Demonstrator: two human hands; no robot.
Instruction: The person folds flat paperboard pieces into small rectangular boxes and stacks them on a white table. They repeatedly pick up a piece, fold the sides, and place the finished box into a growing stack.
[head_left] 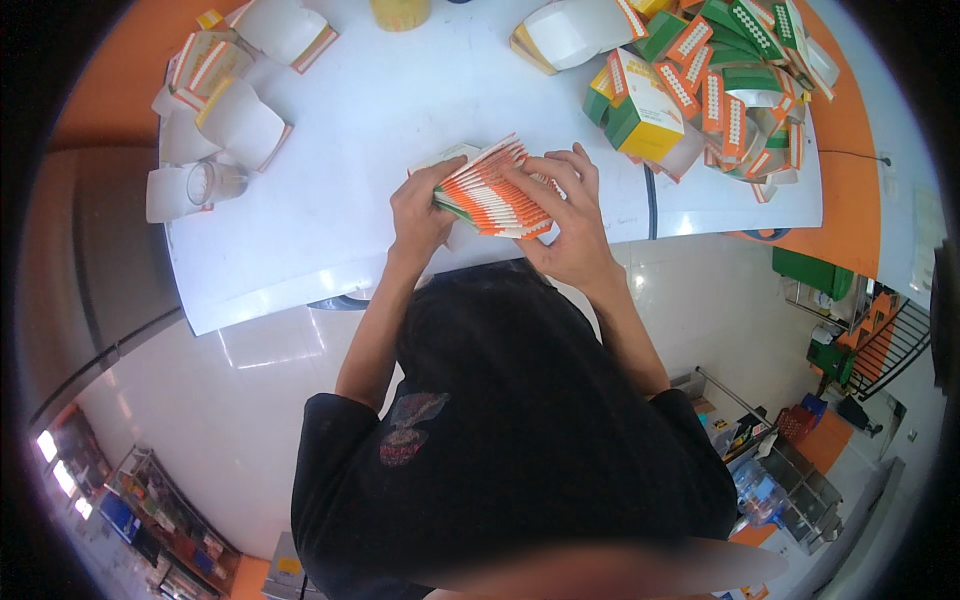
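Observation:
Over the white table (pixel 330 215), near its front edge, I hold a stack of paper food cartons (pixel 495 198). Their orange-and-white edges are fanned out in close layers, and a little green shows at the lower left side. My left hand (pixel 422 212) grips the stack's left side, thumb and fingers closed round it. On the other side, my right hand (pixel 568 215) has its fingers bent over the edges and its thumb below. A pale carton piece (pixel 445 156) shows just behind the stack, partly hidden by it.
At the far right lies a heap of green, orange and white cartons (pixel 730 100), with a yellow-and-green box (pixel 645 125) beside it. Open white cartons (pixel 245 120) and a clear cup (pixel 215 183) stand at left. A yellow container (pixel 400 12) is at the back.

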